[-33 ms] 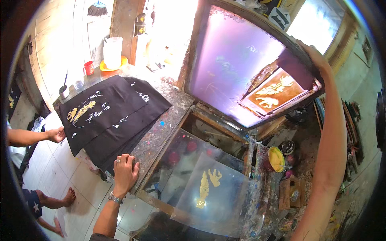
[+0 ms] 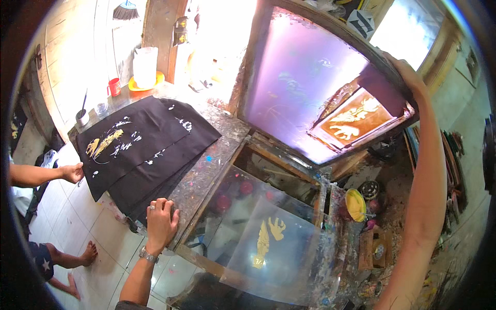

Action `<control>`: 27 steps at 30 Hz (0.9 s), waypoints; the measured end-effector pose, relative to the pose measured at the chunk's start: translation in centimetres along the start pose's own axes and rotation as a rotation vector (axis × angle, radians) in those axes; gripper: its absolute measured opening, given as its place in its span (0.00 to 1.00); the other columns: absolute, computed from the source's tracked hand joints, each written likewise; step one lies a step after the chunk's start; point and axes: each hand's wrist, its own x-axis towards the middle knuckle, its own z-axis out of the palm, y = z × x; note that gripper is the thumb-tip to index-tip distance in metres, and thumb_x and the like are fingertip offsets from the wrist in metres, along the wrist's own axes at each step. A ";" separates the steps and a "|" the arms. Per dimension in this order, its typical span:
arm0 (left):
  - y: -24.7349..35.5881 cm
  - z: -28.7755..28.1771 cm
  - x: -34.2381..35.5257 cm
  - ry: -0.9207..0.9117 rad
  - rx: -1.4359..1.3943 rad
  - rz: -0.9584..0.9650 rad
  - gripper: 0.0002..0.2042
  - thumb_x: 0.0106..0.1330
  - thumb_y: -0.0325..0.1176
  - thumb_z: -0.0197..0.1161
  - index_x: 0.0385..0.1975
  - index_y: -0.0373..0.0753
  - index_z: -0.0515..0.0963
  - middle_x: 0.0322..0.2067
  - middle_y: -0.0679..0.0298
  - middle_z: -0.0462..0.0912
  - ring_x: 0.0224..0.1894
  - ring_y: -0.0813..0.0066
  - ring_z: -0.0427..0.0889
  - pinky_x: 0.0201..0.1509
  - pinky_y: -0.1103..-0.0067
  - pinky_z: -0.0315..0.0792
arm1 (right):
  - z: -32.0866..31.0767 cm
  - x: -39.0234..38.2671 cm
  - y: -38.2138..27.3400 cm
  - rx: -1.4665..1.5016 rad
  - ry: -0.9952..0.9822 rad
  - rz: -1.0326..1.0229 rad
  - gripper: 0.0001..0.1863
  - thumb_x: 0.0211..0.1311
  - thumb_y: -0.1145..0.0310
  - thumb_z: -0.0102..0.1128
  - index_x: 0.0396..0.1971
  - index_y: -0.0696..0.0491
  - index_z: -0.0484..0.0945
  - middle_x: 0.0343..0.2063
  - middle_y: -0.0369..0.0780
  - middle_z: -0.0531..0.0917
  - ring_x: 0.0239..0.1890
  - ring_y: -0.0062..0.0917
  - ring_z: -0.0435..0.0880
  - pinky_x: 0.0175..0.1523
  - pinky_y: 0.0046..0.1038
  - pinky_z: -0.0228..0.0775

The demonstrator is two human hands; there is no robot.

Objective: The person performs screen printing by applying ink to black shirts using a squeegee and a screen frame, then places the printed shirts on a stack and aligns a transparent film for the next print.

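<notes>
My right hand [image 2: 406, 76] grips the outer edge of a silk-screen frame [image 2: 330, 25], which is tilted up on its far side. Its purplish mesh [image 2: 294, 77] has a lit window with a hand-shaped design. My left hand [image 2: 161, 223], with a ring and a wristwatch, lies on the table's near edge beside the black fabric, fingers spread and holding nothing. Below the raised frame, a clear sheet [image 2: 268, 258] with a gold hand-and-forearm print lies on a glass-topped table. Black fabric pieces [image 2: 155, 134] with white and gold prints are stacked on the left table.
Another person's hand [image 2: 72, 173] touches the fabric's left edge. A red cup [image 2: 114, 87], a brush in a small pot [image 2: 82, 118] and a white container [image 2: 145, 67] on a yellow dish stand behind the fabric. To the right sits a yellow paint bowl [image 2: 355, 204] on the stained bench.
</notes>
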 end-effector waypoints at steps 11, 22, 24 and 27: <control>-0.8 0.2 0.1 0.005 0.081 0.052 0.15 0.66 0.40 0.66 0.47 0.39 0.79 0.47 0.58 0.78 0.52 0.60 0.77 0.54 0.64 0.70 | -2.0 2.0 5.3 -0.275 -0.031 -0.080 0.25 0.78 0.50 0.47 0.50 0.55 0.84 0.35 0.37 0.83 0.36 0.20 0.78 0.47 0.23 0.71; -3.2 3.2 14.1 0.028 0.379 0.117 0.15 0.63 0.38 0.68 0.45 0.38 0.78 0.43 0.57 0.81 0.48 0.61 0.85 0.50 0.70 0.81 | -2.9 5.7 11.3 -0.340 -0.090 -0.134 0.23 0.80 0.56 0.44 0.61 0.53 0.80 0.42 0.41 0.82 0.43 0.23 0.79 0.55 0.25 0.70; -5.2 6.4 16.2 -0.049 0.499 0.235 0.09 0.65 0.34 0.64 0.40 0.36 0.80 0.37 0.56 0.83 0.41 0.60 0.87 0.43 0.72 0.84 | -3.8 7.3 13.5 -0.335 -0.106 -0.144 0.23 0.81 0.58 0.44 0.62 0.53 0.79 0.43 0.42 0.81 0.45 0.24 0.79 0.56 0.25 0.69; -5.3 6.8 17.2 -0.067 0.461 0.165 0.08 0.66 0.34 0.61 0.35 0.36 0.83 0.34 0.54 0.85 0.38 0.58 0.88 0.41 0.69 0.85 | -4.9 8.0 16.2 -0.408 -0.086 -0.112 0.23 0.80 0.63 0.42 0.70 0.47 0.72 0.49 0.46 0.77 0.53 0.30 0.76 0.64 0.29 0.64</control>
